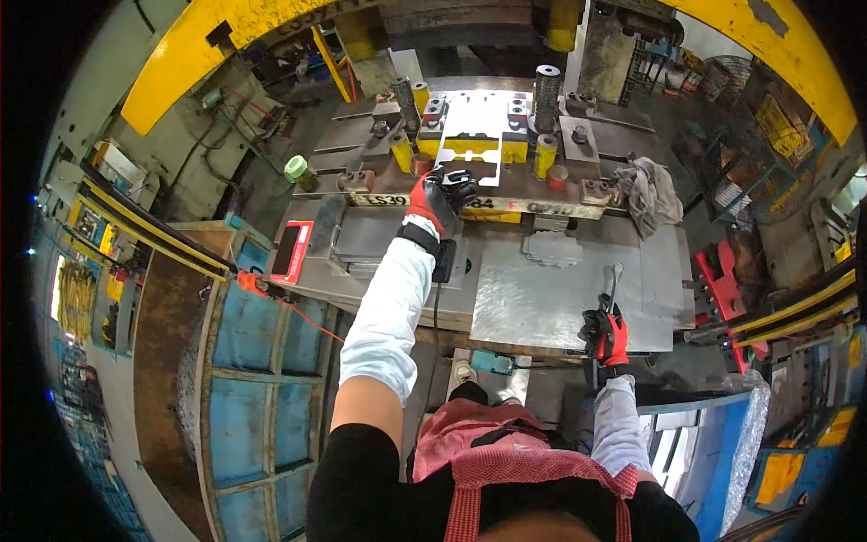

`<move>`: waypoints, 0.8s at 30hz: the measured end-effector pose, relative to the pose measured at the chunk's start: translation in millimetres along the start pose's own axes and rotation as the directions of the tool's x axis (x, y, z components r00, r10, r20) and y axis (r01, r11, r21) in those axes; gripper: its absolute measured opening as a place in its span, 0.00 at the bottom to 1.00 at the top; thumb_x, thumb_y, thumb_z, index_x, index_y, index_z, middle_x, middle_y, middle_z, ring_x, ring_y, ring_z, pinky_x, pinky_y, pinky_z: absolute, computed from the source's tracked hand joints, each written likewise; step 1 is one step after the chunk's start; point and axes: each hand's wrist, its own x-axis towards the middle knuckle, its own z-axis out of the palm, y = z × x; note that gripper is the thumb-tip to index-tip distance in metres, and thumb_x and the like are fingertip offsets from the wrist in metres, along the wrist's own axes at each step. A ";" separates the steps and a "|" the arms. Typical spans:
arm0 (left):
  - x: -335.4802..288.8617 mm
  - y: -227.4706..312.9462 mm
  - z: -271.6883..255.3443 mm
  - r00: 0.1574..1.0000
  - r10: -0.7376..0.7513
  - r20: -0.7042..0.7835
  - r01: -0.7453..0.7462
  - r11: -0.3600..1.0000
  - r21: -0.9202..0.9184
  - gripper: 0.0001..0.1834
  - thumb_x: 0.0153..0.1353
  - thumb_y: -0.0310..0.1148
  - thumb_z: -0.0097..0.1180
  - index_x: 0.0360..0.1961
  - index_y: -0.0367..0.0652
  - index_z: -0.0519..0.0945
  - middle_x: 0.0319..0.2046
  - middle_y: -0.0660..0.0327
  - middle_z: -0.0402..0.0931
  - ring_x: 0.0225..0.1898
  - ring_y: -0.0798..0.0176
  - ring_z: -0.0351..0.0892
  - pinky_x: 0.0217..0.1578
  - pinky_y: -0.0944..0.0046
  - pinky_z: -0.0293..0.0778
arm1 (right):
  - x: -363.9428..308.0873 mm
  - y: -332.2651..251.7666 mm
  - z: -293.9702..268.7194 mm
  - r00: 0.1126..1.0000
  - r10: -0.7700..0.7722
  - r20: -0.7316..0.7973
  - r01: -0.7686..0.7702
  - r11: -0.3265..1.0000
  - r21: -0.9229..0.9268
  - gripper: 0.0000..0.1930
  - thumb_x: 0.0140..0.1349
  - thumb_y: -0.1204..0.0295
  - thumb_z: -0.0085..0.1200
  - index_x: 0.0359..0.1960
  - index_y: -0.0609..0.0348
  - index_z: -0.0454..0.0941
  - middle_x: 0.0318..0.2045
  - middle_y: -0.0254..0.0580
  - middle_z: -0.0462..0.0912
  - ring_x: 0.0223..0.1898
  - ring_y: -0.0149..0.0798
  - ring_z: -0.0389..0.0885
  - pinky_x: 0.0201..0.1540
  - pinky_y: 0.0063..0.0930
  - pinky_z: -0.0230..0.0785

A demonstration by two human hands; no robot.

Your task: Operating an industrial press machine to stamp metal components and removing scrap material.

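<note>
My left hand (444, 197), in a red and black glove, reaches forward to the press die. Its fingers are curled closed at the near edge of a bright cut-out metal sheet (474, 117), which lies over the die between the guide posts. Nearer to me on the right, my right hand (605, 332), gloved alike, is wrapped round a slim metal tool (616, 282) with a rounded far end. The tool points away from me above a flat metal plate (519, 303). A small notched metal piece (553, 248) lies at the plate's far side.
Dark guide posts (547, 95) and yellow posts (545, 155) stand around the die. A grey rag (648, 194) hangs at the right. Left lie stacked sheets (370, 237) and a red-framed box (292, 252). A green-capped jar (298, 170) stands beyond; a blue-panelled frame (244, 388) is nearer.
</note>
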 end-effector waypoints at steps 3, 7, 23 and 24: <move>0.8 -5.4 5.5 0.999 0.031 -0.009 -0.032 0.999 -0.030 0.20 0.63 0.40 0.32 0.40 0.35 0.71 0.30 0.51 0.77 0.29 0.52 0.79 0.34 0.56 0.76 | 5.9 1.1 -10.9 0.999 0.002 -0.051 -0.006 0.996 -0.087 0.21 0.56 0.73 0.49 0.52 0.53 0.62 0.21 0.41 0.72 0.15 0.32 0.66 0.17 0.29 0.62; 2.0 0.5 -5.7 0.999 -0.002 0.032 0.003 0.999 -0.032 0.19 0.64 0.41 0.32 0.43 0.38 0.69 0.34 0.49 0.76 0.34 0.48 0.77 0.38 0.51 0.74 | 1.8 1.1 0.6 0.997 -0.037 -0.073 0.029 0.994 -0.108 0.22 0.56 0.72 0.49 0.54 0.53 0.62 0.22 0.42 0.74 0.15 0.33 0.68 0.17 0.29 0.64; 1.7 -1.7 1.2 1.000 -0.015 -0.012 0.014 0.997 -0.073 0.21 0.63 0.42 0.31 0.35 0.36 0.73 0.29 0.52 0.76 0.27 0.51 0.77 0.31 0.55 0.75 | -1.7 -5.1 11.1 0.999 -0.012 -0.041 0.009 0.998 -0.069 0.15 0.57 0.74 0.47 0.47 0.49 0.64 0.24 0.44 0.73 0.16 0.35 0.67 0.18 0.31 0.60; 2.4 -2.7 1.0 1.000 -0.017 -0.011 0.016 0.998 -0.068 0.22 0.63 0.42 0.31 0.36 0.36 0.72 0.30 0.52 0.77 0.27 0.51 0.77 0.31 0.54 0.75 | -2.5 -5.5 12.5 0.997 -0.018 -0.069 0.012 0.996 -0.086 0.15 0.57 0.74 0.47 0.47 0.50 0.64 0.24 0.45 0.74 0.16 0.35 0.67 0.18 0.31 0.60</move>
